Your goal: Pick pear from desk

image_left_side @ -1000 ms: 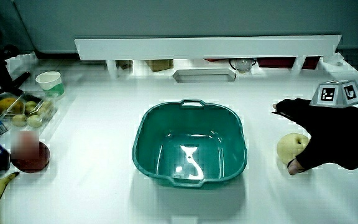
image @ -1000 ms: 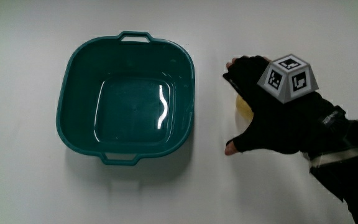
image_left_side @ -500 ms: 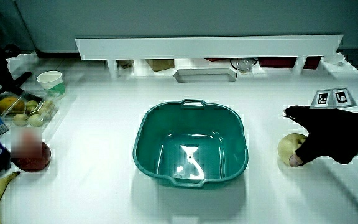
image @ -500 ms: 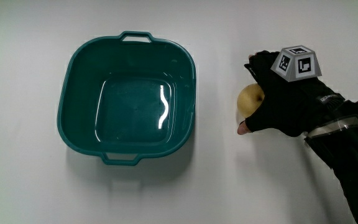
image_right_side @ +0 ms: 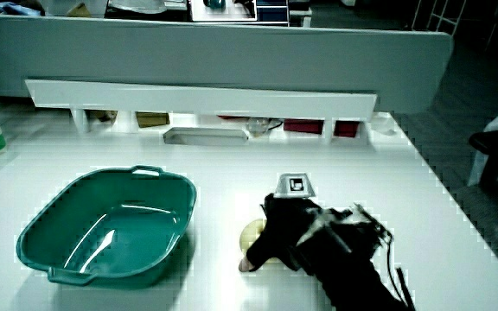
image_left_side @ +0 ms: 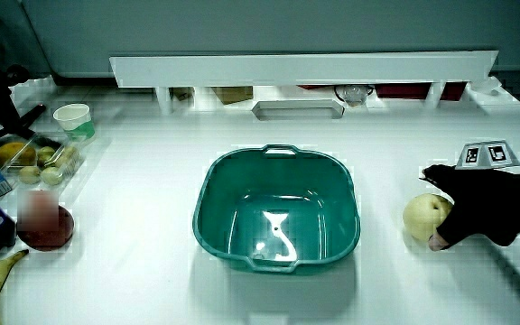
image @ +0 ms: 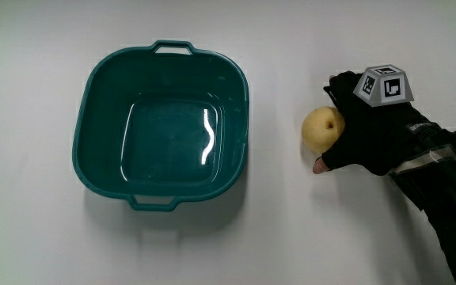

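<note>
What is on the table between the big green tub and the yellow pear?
Nothing. In the main view only bare white table lies between the teal plastic tub and the round yellow pear, which the gloved hand grips.

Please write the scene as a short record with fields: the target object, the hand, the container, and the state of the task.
target: pear, yellow, on the table beside the teal basin
hand: the hand lies against the pear, fingers curled around it
container: teal basin, nothing in it
contact: pear appears to rest on the table
task state: grasp forming, pear not yet lifted
</note>
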The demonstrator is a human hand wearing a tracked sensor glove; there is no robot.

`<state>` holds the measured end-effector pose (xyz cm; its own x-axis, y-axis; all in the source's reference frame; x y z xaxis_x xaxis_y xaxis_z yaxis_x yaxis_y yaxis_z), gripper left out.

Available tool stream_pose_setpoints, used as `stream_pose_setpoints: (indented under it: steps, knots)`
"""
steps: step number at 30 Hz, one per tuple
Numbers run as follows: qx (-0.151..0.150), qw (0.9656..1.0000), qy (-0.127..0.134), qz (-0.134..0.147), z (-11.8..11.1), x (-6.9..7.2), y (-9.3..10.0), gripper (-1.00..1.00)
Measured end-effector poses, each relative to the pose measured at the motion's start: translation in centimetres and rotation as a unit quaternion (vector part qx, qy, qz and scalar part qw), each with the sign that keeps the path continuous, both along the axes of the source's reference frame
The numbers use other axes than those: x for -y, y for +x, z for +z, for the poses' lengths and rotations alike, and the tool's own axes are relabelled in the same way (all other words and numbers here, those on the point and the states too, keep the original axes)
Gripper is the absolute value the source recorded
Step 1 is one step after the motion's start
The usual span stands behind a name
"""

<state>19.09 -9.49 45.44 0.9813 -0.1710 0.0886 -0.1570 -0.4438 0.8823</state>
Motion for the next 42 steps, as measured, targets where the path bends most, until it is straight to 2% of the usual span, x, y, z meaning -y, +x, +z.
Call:
stream_pose_setpoints:
  steps: [3,5,10,12,13,15,16,20,23,24,27,29,32,38,40,41,42]
  knots:
    - [-0.006,1.0,-0.001,-0.003,0.2,-0.1,-0.1,0.0]
    - [-0.003,0.9999,0.011,-0.007,0.0,-0.1,-0.2,0.08]
    - [0.003,0.9998,0.018,-0.009,0.1,0.0,-0.2,0.27]
    - [0.014,0.9995,0.028,-0.007,-0.3,0.0,-0.3,0.35]
    - [0.01,0.9992,0.037,-0.009,-0.3,0.0,-0.3,0.38]
    - [0.019,0.9991,0.037,-0.007,-0.4,0.0,-0.4,0.46]
    - [0.009,0.999,0.044,-0.009,-0.3,0.0,-0.3,0.5]
    - [0.014,0.9985,0.053,-0.01,-0.5,0.0,-0.4,0.65]
    - [0.004,0.9976,0.067,-0.019,-0.6,0.1,-0.6,0.77]
    - [0.012,0.9976,0.065,-0.02,-0.7,0.0,-0.7,0.81]
    - [0.007,0.9964,0.082,-0.021,-0.7,0.0,-0.7,0.92]
    - [0.015,0.9963,0.081,-0.025,-0.9,0.0,-0.8,1.0]
    - [0.02,0.9953,0.09,-0.032,-1.2,-0.1,-1.1,1.0]
    - [0.042,0.9918,0.117,-0.033,-3.8,0.6,-1.9,1.0]
    - [0.047,0.9891,0.134,-0.038,-5.2,0.9,-2.4,1.0]
    - [0.06,0.989,0.13,-0.038,-5.8,1.0,-2.7,1.0]
    - [0.059,0.9876,0.139,-0.042,-6.5,1.0,-3.1,1.0]
